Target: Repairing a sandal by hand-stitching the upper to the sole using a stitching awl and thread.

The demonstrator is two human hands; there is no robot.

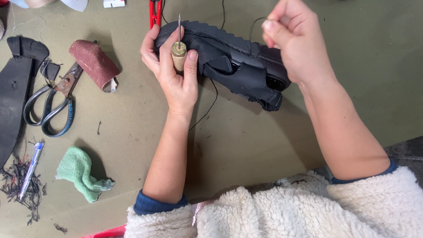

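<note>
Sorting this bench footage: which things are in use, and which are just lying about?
In use: black sandal, wooden-handled awl in left hand, black thread pinched by right hand.
Lying about: scissors, sandpaper roll, green cloth, pen.

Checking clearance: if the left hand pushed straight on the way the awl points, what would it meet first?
Probably the red tool just past the shoe that the left hand grips with the awl; heights are unclear.
</note>
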